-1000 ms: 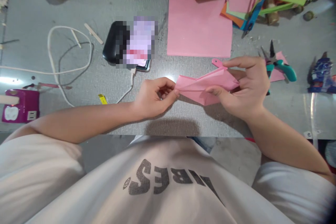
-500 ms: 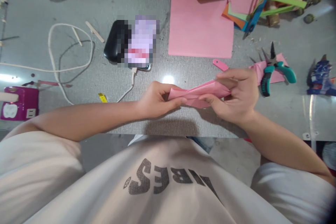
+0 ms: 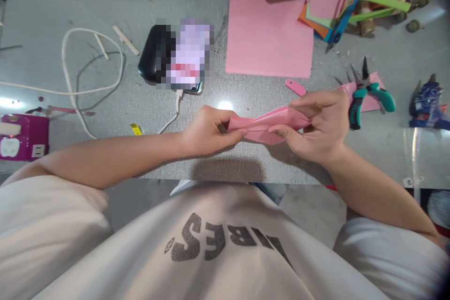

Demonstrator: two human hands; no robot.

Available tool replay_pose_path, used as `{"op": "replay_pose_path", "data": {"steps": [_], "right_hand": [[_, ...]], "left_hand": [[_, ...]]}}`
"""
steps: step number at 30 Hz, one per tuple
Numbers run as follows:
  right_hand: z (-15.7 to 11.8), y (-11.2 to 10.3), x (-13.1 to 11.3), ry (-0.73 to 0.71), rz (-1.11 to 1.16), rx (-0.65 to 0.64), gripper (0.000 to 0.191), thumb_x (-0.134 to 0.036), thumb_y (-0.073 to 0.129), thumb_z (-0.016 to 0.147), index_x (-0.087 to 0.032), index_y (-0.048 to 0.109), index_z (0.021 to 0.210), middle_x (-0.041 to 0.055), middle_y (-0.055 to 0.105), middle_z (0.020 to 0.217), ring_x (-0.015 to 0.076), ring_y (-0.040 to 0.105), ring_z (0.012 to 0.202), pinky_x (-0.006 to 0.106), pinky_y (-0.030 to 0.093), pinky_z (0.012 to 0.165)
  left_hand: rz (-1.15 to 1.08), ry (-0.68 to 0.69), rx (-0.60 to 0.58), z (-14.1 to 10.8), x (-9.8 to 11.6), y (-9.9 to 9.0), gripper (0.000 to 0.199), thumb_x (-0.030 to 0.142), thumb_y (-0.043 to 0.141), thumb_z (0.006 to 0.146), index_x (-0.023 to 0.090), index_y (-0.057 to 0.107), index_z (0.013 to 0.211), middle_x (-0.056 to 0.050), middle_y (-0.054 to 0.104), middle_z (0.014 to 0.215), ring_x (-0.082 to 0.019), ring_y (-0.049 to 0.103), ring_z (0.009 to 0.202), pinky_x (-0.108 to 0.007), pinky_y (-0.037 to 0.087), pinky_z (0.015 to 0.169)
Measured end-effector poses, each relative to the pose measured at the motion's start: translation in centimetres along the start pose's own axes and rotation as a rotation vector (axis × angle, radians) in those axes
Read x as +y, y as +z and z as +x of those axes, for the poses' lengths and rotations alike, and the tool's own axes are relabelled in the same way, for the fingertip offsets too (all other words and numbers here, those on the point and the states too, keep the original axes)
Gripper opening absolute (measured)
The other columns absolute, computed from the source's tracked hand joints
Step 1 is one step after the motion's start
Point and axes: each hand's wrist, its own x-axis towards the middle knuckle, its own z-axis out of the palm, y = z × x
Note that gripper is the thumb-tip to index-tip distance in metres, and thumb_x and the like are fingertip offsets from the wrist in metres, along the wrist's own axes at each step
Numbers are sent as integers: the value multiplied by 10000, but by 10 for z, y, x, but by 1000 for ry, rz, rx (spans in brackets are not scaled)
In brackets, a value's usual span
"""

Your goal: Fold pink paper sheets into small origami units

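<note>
A piece of folded pink paper point(image 3: 262, 126) is held up between both hands, just above the table's near edge. My left hand point(image 3: 214, 132) pinches its left end, thumb in front and fingers behind. Toward the right end, my right hand point(image 3: 318, 126) grips the paper with the thumb on its lower front and the fingers curled over the back. Creases run lengthwise along the paper, and its edges stand slightly apart. The ends inside the fingers are partly hidden. Just beyond the right hand lies a pink-handled tool point(image 3: 295, 86), its other end covered by the fingers.
Teal-handled pliers point(image 3: 372, 89) lie on pink paper at the right, near a blue glue gun point(image 3: 431, 105). A pink paper stack point(image 3: 269, 47) sits ahead. Left of it are a blurred phone point(image 3: 190, 54), a black case point(image 3: 153, 54), a white cable point(image 3: 65, 56) and a purple power socket point(image 3: 26, 136).
Both hands keep their grip on the folded pink paper. It has shifted very slightly to the right and its lower flap shows a little more.
</note>
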Motion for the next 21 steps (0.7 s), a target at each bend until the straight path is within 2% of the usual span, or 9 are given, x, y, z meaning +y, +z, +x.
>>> {"op": "replay_pose_path", "data": {"steps": [4, 8, 10, 12, 15, 18, 21], "right_hand": [[-3, 9, -8, -55, 52, 1, 715, -646, 1011, 882, -401, 665, 1458, 41, 788, 1126, 280, 815, 876, 446, 704, 718], [5, 17, -17, -155, 41, 91, 737, -570, 1031, 878, -366, 691, 1499, 12, 795, 1071, 193, 733, 692, 356, 635, 566], [9, 19, -20, -189, 89, 125, 812, -609, 1010, 891, -362, 674, 1589, 38, 802, 1225, 151, 691, 628, 332, 612, 496], [12, 21, -21, -148, 146, 136, 898, -668, 987, 898, -399, 629, 1676, 73, 746, 1474, 129, 711, 649, 331, 643, 508], [12, 24, -24, -58, 148, 116, 964, -728, 980, 884, -446, 580, 1715, 89, 670, 1637, 173, 810, 829, 354, 719, 632], [10, 28, -26, -66, 56, 106, 965, -767, 963, 884, -429, 582, 1704, 97, 689, 1613, 312, 839, 1231, 501, 777, 932], [8, 33, -26, -66, 9, 113, 1007, -845, 915, 889, -428, 543, 1726, 94, 656, 1662, 391, 728, 1507, 673, 671, 1210]], "left_hand": [[-42, -47, -14, 0, 5, 4, 158, 308, 852, 930, 171, 865, 851, 14, 661, 630, -101, 536, 556, -236, 362, 502], [-107, -60, 8, 1, 6, 8, 229, 311, 867, 919, 178, 793, 749, 27, 612, 601, -88, 489, 533, -235, 338, 482], [-154, -33, 35, 1, 5, 8, 285, 308, 872, 918, 183, 736, 701, 27, 600, 593, -82, 469, 523, -235, 332, 471], [-176, 8, 61, 1, 4, 9, 344, 298, 869, 922, 189, 675, 660, 32, 578, 576, -77, 444, 515, -235, 326, 466], [-151, 44, 101, -1, 4, 10, 347, 287, 860, 916, 194, 657, 652, 37, 562, 560, -79, 429, 513, -239, 327, 467], [-94, 26, 125, -3, 4, 12, 231, 304, 849, 915, 191, 755, 737, 20, 629, 597, -98, 480, 540, -249, 372, 493], [-73, 5, 125, -3, 6, 14, 193, 312, 837, 918, 188, 801, 774, 10, 655, 619, -107, 504, 562, -260, 401, 520]]}}
